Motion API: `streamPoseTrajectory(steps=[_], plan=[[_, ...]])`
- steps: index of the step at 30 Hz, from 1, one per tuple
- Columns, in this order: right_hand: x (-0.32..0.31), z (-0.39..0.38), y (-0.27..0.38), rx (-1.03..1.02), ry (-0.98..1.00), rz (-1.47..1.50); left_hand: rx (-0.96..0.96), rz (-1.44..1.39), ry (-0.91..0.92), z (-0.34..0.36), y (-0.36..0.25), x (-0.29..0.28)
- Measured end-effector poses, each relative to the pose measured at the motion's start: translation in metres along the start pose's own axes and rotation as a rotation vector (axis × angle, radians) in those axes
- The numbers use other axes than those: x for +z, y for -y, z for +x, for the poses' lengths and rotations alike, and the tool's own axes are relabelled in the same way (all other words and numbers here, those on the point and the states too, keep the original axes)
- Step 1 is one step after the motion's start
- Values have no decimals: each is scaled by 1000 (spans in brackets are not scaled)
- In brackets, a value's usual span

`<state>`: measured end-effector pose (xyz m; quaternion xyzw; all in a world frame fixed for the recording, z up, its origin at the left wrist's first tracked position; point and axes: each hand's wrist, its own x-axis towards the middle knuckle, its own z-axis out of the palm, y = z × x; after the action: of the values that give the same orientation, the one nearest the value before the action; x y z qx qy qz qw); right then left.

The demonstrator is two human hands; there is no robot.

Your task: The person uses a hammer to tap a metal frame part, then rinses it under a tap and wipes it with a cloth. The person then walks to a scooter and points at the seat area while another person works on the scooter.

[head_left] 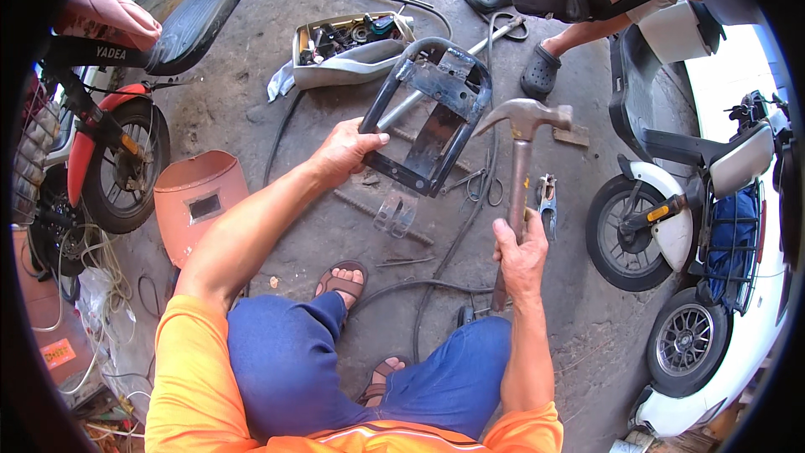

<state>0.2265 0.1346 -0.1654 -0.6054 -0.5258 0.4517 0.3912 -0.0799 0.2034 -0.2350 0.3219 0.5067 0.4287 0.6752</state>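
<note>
Daylight scene, bright and even. Concrete floor [277,92] is evenly lit; shadows are soft and short, lying close under the metal frame [432,105] and hammer [520,164]. Strong overexposure at the upper right: white scooter [738,159] panels and the ground behind them blow out. Colours are saturated, with a vivid orange shirt [189,369]. Focus is sharp at centre. Fisheye distortion is heavy: wheels and edges bend near the rim, and a black vignette fills the corners. No motion blur is visible.

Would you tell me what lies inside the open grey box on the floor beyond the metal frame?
The grey box holds a jumble of small tools and parts, too small to tell apart. The metal frame, held by the left hand, covers its near right corner.
</note>
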Motion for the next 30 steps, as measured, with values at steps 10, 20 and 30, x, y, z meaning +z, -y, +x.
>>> streamPoseTrajectory(steps=[10,20,30], plan=[[-14,-20,20,263,25,609,81,-36,-24,-20,-47,-9],[-12,-13,22,141,50,261,-12,-117,-96,-23,-27,-6],[10,12,35,23,119,137,-65,-80,-38,6,-20,20]])
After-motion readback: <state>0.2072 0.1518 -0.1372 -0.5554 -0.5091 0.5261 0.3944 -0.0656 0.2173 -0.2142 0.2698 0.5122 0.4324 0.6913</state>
